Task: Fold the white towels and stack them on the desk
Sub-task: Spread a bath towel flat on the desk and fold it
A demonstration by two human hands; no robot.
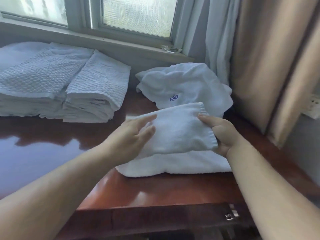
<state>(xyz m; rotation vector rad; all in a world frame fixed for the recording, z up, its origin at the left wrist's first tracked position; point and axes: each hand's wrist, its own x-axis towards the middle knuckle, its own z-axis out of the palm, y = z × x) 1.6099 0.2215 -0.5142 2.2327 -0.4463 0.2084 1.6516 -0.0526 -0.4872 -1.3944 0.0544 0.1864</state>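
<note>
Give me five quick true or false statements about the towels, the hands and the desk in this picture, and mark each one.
1. The right hand grips the small folded towel at its edge. True.
2. The left hand is curled into a fist. False: its fingers lie straight on the towel.
3. Folded textured towels are stacked at the left of the desk. True.
4. The crumpled towel has red embroidery. False: the mark is blue.
5. The window curtain is green. False: it is tan.
</note>
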